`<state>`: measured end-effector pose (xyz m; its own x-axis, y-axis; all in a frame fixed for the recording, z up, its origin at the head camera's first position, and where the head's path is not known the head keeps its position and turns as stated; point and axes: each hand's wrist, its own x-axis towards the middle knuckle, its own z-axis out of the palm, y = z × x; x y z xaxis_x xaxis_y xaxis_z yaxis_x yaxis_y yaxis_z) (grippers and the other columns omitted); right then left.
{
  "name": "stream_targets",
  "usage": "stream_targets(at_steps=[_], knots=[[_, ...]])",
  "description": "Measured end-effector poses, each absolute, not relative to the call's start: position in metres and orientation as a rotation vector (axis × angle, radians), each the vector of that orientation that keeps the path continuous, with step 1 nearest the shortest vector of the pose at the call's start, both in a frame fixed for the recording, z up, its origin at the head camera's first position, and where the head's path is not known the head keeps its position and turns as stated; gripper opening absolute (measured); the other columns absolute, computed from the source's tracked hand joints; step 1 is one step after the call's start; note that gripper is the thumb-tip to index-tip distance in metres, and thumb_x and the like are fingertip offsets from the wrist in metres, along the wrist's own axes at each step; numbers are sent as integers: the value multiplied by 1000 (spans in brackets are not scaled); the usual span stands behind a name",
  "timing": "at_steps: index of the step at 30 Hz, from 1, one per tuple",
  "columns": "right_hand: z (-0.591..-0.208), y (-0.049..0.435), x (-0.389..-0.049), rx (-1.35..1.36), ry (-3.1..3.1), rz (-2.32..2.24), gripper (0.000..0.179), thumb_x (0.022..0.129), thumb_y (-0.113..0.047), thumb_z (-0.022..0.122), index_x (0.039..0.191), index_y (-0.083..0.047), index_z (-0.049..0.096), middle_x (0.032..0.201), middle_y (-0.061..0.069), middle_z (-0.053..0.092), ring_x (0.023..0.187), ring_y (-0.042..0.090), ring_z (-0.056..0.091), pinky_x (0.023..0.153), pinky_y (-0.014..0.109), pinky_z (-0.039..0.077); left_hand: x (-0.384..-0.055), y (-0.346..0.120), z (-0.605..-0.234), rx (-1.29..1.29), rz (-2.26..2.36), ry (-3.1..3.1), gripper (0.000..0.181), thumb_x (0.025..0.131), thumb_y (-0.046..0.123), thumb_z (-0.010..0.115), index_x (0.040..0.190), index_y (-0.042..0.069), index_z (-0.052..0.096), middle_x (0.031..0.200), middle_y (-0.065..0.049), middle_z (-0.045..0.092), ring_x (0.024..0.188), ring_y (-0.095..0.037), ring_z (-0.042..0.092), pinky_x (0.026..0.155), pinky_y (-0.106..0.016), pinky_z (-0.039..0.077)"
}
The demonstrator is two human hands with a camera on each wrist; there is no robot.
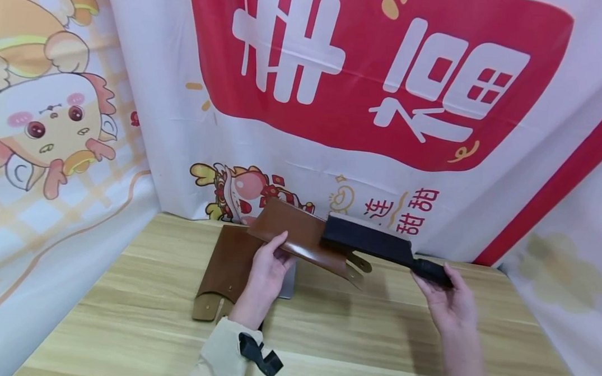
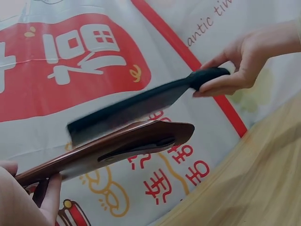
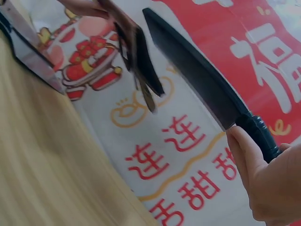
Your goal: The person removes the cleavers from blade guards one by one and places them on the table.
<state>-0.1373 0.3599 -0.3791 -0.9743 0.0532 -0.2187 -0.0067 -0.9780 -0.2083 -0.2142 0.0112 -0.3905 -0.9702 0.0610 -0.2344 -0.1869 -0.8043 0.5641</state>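
My right hand (image 1: 449, 301) grips the black handle of a cleaver (image 1: 366, 239), a broad knife with a dark blade, held up above the table. A brown leather sheath (image 1: 291, 228) is held by my left hand (image 1: 269, 271), thumb on top and fingers below. Two strap ends hang from the sheath's right end. Seen from the left wrist, the cleaver blade (image 2: 117, 115) lies just above the sheath (image 2: 103, 146), with a narrow gap near its right end. The right wrist view also shows the blade (image 3: 197, 70) outside the sheath.
On the wooden table (image 1: 365, 336) lies a second brown sheath (image 1: 227, 269), left of my left forearm. A silvery metal blade (image 1: 288, 283) beside it is partly hidden by that arm. Printed cloth (image 1: 162, 120) hangs behind and at both sides.
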Motion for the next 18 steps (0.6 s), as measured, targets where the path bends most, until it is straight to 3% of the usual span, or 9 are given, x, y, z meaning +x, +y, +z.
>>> stream_targets(at_steps=[3, 6, 10, 14, 18], knots=[[-380, 348, -140, -348, -490, 3080, 54, 108, -8, 51, 151, -14, 21, 105, 33, 66, 100, 44, 70, 116, 49, 25, -212, 12, -392, -295, 2863, 927, 22, 104, 6, 57, 123, 1, 48, 103, -10, 65, 104, -21, 63, 94, -37, 54], [-381, 339, -141, -313, -673, 3080, 48, 108, -9, 51, 147, -8, 23, 108, 31, 67, 100, 40, 72, 114, 49, 31, -212, 11, -392, -317, 2894, 885, 28, 104, 6, 58, 129, 0, 47, 110, -12, 63, 109, -23, 61, 86, -32, 56], [-379, 335, -139, -202, -825, 3100, 32, 108, -8, 50, 135, -1, 34, 114, 33, 67, 105, 43, 70, 112, 51, 38, -215, 8, -391, -338, 2915, 839, 38, 107, 13, 56, 140, 0, 42, 126, -16, 54, 123, -28, 52, 94, -34, 53], [-378, 336, -136, -36, -994, 3124, 32, 110, -14, 48, 135, -1, 31, 120, 36, 64, 111, 50, 66, 109, 53, 43, -218, 3, -391, -353, 2932, 791, 48, 109, 21, 54, 148, 0, 36, 137, -17, 46, 133, -29, 43, 108, -36, 43], [-379, 338, -134, 170, -1117, 3174, 22, 111, -8, 41, 127, 6, 47, 121, 34, 63, 112, 47, 66, 104, 52, 50, -219, -1, -389, -388, 2975, 761, 41, 108, 25, 56, 141, 4, 43, 128, -11, 54, 123, -22, 49, 102, -30, 43]])
